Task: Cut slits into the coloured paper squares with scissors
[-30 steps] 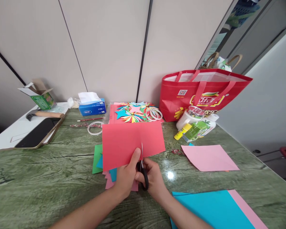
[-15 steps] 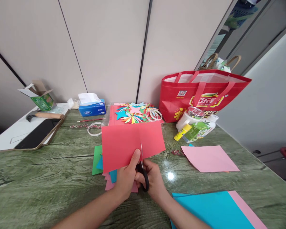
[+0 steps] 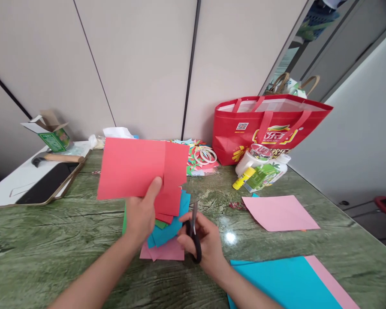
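And here the left hand (image 3: 143, 214) pinches the red sheet (image 3: 131, 165) above the coloured paper stack (image 3: 170, 234), the right hand (image 3: 207, 240) grips the scissors (image 3: 194, 216) just apart, and a taut, steady sheet should cut cleanest.

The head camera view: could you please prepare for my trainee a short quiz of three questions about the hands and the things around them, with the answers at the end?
1. Open question: Which tool does the right hand hold?

2. True or false: The left hand is holding a sheet of blue paper.

3. Multiple choice: What is the main colour of the shopping bag that stands behind the glue stick?
A) green
B) red
C) white

Key:
1. Scissors.
2. False; it holds red paper.
3. B.
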`<action>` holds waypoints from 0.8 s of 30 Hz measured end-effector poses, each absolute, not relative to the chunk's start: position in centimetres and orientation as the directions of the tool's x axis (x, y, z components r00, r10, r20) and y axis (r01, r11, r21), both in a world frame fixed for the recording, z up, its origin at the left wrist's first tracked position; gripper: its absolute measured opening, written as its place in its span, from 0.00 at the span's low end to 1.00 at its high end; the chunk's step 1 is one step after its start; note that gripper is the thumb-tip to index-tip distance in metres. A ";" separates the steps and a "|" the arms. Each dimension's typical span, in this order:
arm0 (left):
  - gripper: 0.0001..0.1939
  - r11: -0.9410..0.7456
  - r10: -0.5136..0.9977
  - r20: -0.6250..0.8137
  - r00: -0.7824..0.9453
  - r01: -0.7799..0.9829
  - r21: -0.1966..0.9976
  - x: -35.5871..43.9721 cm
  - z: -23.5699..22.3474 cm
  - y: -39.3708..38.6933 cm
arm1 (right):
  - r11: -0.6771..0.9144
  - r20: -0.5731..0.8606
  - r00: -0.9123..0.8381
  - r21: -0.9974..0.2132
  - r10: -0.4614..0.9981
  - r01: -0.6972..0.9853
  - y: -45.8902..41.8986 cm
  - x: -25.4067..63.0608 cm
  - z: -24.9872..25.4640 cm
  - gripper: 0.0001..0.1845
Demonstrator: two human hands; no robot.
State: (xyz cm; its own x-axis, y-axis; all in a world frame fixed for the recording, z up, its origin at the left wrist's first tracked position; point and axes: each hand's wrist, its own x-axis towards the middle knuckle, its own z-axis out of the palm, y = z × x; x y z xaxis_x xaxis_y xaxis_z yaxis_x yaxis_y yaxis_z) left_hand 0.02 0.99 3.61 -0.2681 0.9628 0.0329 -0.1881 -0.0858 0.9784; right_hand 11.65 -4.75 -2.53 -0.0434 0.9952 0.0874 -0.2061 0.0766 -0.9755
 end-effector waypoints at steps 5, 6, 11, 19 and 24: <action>0.09 -0.126 0.984 0.093 -0.151 -0.226 0.966 -2.4 4.5 3.0 | 0.231 0.167 0.320 -0.957 0.933 -0.174 -4.3 12.1 -1.9 0.10; 0.09 -0.073 0.996 0.063 -0.058 -0.201 0.977 -2.8 4.7 3.1 | 0.258 0.176 0.385 -0.951 0.906 -0.172 -4.1 12.2 -1.8 0.10; 0.13 0.130 0.946 -0.115 0.304 -0.029 0.991 -4.1 6.0 3.2 | 0.298 0.137 0.528 -0.925 0.838 -0.234 -2.8 13.0 -1.9 0.09; 0.11 0.207 0.845 -0.265 0.464 0.173 0.963 -4.3 6.4 2.9 | 0.163 0.017 0.398 -0.928 0.917 -0.336 -2.2 13.3 -2.5 0.12; 0.14 0.274 0.771 -0.314 0.554 0.157 0.949 -4.5 5.9 3.2 | -0.035 -0.144 0.163 -0.844 0.976 -0.536 -2.1 13.2 -2.5 0.10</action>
State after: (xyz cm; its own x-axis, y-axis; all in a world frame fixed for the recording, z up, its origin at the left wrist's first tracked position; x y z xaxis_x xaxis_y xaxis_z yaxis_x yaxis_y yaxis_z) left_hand -4.49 3.25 5.95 0.5542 0.7708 -0.3143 0.1570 0.2741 0.9488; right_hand 13.22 -2.15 -2.53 0.1628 0.9760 -0.1444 -0.5358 -0.0355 -0.8436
